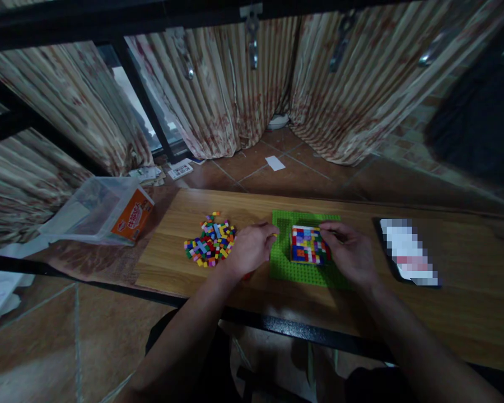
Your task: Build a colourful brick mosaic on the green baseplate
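Note:
A green studded baseplate (280, 268) lies on the wooden table. On it is a square build of multicoloured toy bricks (306, 246). My left hand (252, 246) is held over the plate's left edge, thumb and fingertips pinched together. A bit of yellow, seemingly a small toy brick, shows at those fingertips. At the build's right side, my right hand (350, 249) has its fingers curled against the edge, closed on it near the far right corner. A loose pile of toy bricks (212, 240) in many colours lies left of my left hand.
A clear plastic box (96, 207) with an orange label stands at the table's left end. A dark-edged phone-like object (409, 252), its face blurred out, rests on the right. Striped curtains (218, 95) hang behind the table, and a white paper (275, 163) lies on the tiled floor.

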Tool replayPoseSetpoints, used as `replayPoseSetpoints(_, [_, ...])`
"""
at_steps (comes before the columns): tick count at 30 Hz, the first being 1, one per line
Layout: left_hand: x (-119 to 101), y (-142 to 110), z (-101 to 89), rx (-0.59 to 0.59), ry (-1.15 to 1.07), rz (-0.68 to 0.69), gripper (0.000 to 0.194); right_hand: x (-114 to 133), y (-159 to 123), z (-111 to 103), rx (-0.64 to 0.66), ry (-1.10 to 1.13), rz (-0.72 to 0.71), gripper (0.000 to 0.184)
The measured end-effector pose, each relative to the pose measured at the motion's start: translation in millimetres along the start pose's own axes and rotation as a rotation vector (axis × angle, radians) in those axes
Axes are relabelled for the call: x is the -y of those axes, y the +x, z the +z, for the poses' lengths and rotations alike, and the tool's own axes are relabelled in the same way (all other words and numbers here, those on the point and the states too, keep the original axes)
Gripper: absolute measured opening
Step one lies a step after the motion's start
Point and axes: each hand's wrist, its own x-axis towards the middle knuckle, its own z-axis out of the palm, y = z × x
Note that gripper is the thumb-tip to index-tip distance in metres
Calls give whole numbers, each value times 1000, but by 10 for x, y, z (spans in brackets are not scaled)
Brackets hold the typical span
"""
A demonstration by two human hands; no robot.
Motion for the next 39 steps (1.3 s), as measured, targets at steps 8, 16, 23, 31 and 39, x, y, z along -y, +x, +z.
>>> replayPoseSetpoints(8, [-161,19,223,-59,-86,28,23,31,-22,24,-1,-44,-81,16])
replayPoseSetpoints(16, [-209,1,228,-20,-275,-83,21,168,-144,47,-29,-301,-492,16])
replayPoseSetpoints(23, [-209,-10,246,29,-505,-15,22,323,-332,146,143,-222,-639,17])
replayPoseSetpoints(31, [-215,-32,171,114,-705,-40,43,338,-351,186,189,-188,-649,19])
replayPoseSetpoints(39, [-218,-21,196,128,-917,-133,39,389,-355,198,153,-176,-610,18])
